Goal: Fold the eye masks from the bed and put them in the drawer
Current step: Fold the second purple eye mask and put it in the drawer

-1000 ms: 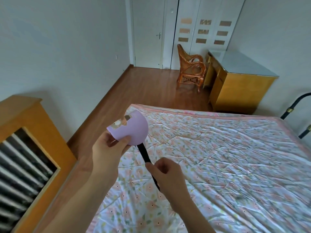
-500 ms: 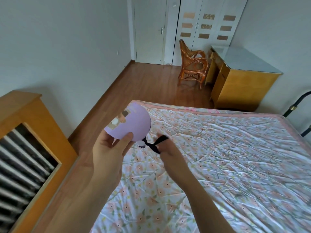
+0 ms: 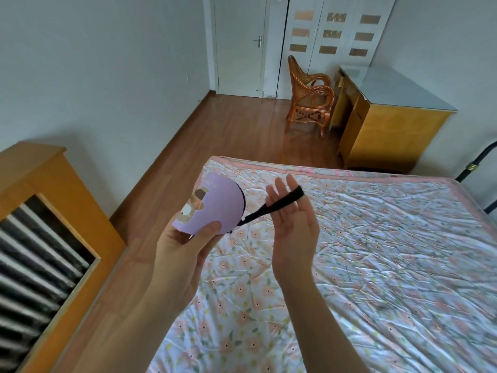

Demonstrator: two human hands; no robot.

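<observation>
lilac eye mask (image 3: pixel 215 205) up in the air over the near-left corner of the bed (image 3: pixel 376 265), folded over on itself, little cartoon print facing me. my left hand (image 3: pixel 185 251) has it pinched at the lower edge, thumb on the front, fingers tucked behind. the black strap (image 3: pixel 271 208) runs taut from the mask's right side out to my right hand (image 3: pixel 293 224), which is spread open, palm towards me, with the strap looped around the fingers (image 3: pixel 291 187). floral sheet under both arms, crumpled. wooden cabinet (image 3: pixel 48 224) on my left, dark slatted panel showing. across the wood floor (image 3: pixel 228 125): a wicker chair (image 3: pixel 309 98) beside a yellow desk (image 3: pixel 390 111), white doors behind.
</observation>
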